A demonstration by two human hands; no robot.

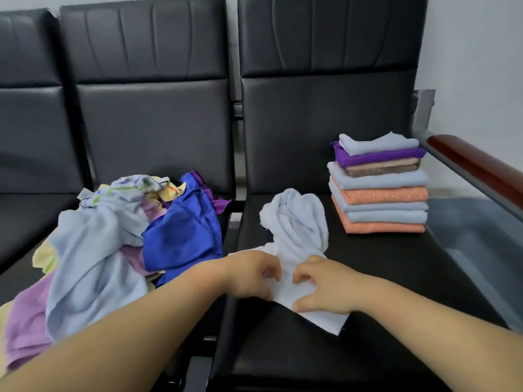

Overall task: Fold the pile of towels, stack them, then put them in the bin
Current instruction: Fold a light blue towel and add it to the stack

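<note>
Lower centre: the left hand (254,274) and right hand (319,287) sat close together, fingers curled, pinching the near edge of a crumpled pale blue towel (294,222) on the black seat (396,278), likely to draw it flat for folding. Mid-left, the unfolded pile (113,236) lay within reach. Farther back at right, the folded stack (382,193) stood clear of the working space; no bin was visible.

Right of the right hand (322,287), bare seat (396,278) is left free; beyond it the way is barred by the folded stack (382,193).
</note>
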